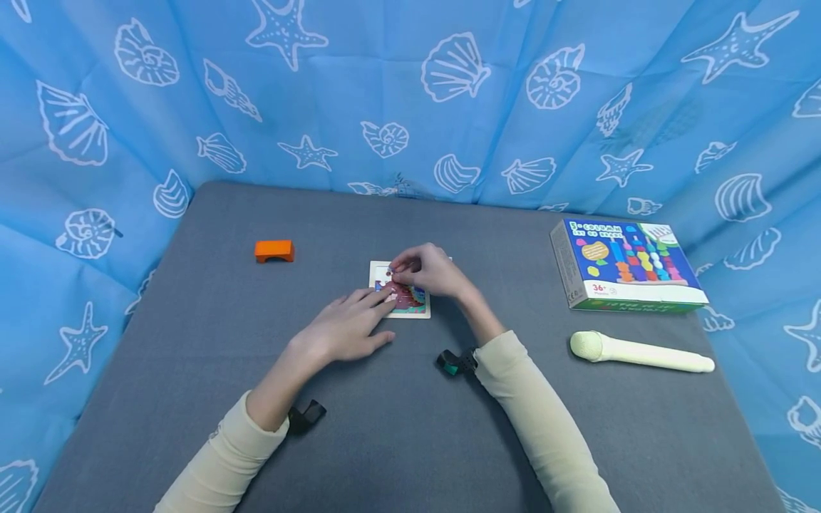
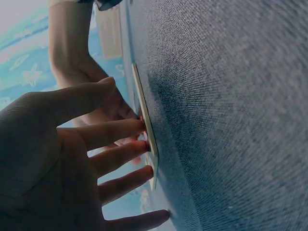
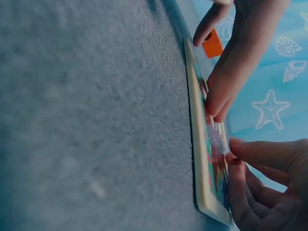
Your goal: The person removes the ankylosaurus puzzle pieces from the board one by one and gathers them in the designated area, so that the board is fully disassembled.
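Hiding its picture (image 3: 214,139) from the left-wrist view alone, a puzzle (image 1: 412,308) is lying under a straight-fingered left hand (image 1: 344,330), the right hand (image 1: 430,271) pinching it.

Two hands met at a cream-edged picture board (image 3: 197,127).
The left hand's (image 3: 240,62) fingertips rested on its colourful face; the right hand's (image 3: 281,209) thumb and forefinger came together beside them, their hold unclear. An orange block (image 3: 212,45) showed beyond.

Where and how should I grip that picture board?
Perhaps pinch the picture board at its near right corner, from the near side: it's thin, flat and uncovered there; the left hand covers the near left, the right hand the far right.
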`<state>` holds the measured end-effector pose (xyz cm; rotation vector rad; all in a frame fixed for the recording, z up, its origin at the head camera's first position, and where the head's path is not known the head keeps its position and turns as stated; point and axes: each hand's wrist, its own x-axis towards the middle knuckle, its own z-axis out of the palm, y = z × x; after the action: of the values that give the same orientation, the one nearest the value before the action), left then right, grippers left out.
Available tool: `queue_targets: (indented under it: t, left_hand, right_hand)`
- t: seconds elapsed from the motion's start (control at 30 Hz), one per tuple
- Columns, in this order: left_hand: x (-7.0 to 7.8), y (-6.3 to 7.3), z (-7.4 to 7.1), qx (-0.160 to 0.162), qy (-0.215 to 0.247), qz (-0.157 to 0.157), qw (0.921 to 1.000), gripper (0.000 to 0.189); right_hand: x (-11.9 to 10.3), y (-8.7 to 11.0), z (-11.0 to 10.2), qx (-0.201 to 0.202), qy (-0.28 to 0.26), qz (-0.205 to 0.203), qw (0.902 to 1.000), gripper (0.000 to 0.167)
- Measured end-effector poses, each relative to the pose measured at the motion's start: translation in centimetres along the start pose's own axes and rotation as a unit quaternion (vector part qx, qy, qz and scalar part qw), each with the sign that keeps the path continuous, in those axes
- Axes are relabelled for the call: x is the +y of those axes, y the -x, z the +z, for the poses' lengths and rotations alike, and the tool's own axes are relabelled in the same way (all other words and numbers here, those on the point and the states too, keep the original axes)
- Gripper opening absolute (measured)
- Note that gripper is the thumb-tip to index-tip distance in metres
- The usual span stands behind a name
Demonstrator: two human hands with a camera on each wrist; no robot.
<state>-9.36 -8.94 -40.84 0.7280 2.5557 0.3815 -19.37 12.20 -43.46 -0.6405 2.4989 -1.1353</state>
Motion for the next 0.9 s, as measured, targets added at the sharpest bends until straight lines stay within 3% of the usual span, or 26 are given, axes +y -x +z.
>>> queue_targets:
  t: [0.43,0.63,0.9]
  left_hand:
    - [0.0,-0.1,0.2,0.008,0.006,-0.008,0.9999,0.066]
    - [-0.1,0.0,0.4,0.006,0.011,-0.013,0.9998,0.066]
    - [0.0,0.0,0.4,0.008,0.017,-0.012,0.9998,0.066]
  right_hand:
    - [-0.3,-1.3,0.1,-0.039,0.062,0.006,0.9973,0.013]
    - [-0.3,-1.0,0.2,-0.024,0.088,-0.015,0.9958,0.010]
    - [-0.4,-0.2,0.1,0.002,0.081,-0.045,0.9956,0.014]
